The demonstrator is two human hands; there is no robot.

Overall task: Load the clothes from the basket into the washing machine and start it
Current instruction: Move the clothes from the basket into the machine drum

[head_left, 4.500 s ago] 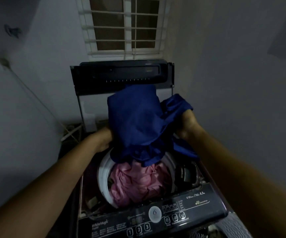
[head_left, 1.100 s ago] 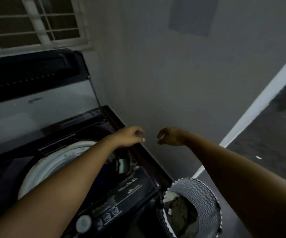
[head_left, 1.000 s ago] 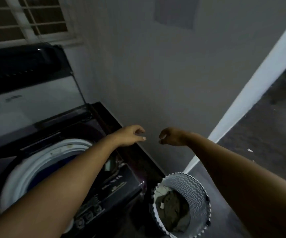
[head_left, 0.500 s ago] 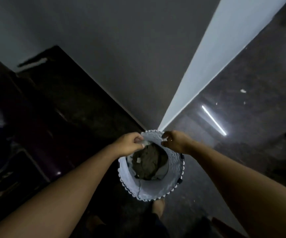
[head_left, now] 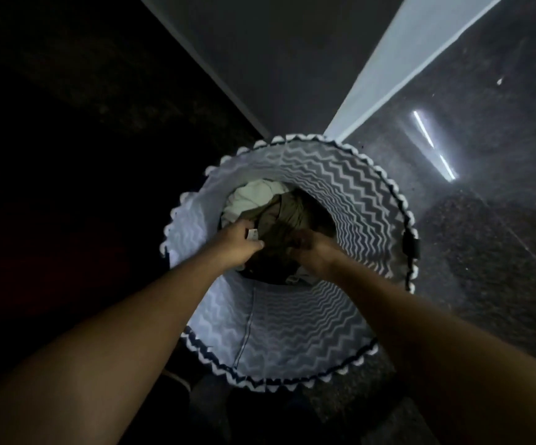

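Hands empty a second ago now sit deep in the basket point(head_left: 356, 194), left hand point(head_left: 239, 244) and right hand point(head_left: 313, 252) both gripping an olive garment point(head_left: 287, 213), next for the washer.

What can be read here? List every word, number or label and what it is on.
None legible.
White tag at the left hand, by the olive garment: too small and blurred to read.
Basket: zigzag pattern only, no lettering.
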